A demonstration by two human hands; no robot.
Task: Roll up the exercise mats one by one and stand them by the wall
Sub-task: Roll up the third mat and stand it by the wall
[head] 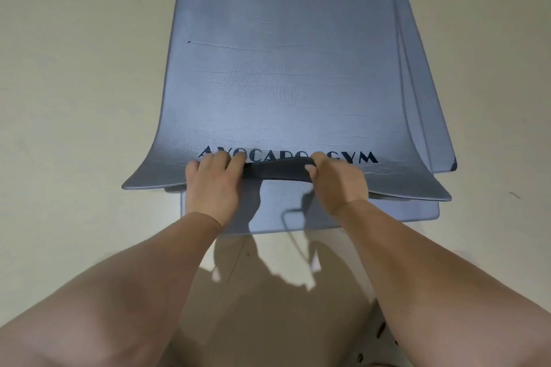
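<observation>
Charcoal underside shows on the turned-up edge (278, 171) of the top mat (283, 68), held between both hands. The left hand (213, 185) grips that near edge with its fingers curled over the top. The right hand (338, 185) grips it just alongside, thumb tucked under the fold and fingers wrapped over it. Only this short strip between the hands is folded back. To either side the near edge lifts and flares out to its corners. Black lettering (287, 155) reading AVOCADO GYM runs across the grey-blue mat just beyond the knuckles, partly covered by the fingers.

The rest of the top mat lies flat, stretching away from the person. Beneath it a second mat (402, 211) of the same grey-blue pokes out toward the person, with the hands' shadow falling on it. A third mat (432, 104) shows along the right side, its corner sticking out past the others. All rest on a pale cream floor (74, 68).
</observation>
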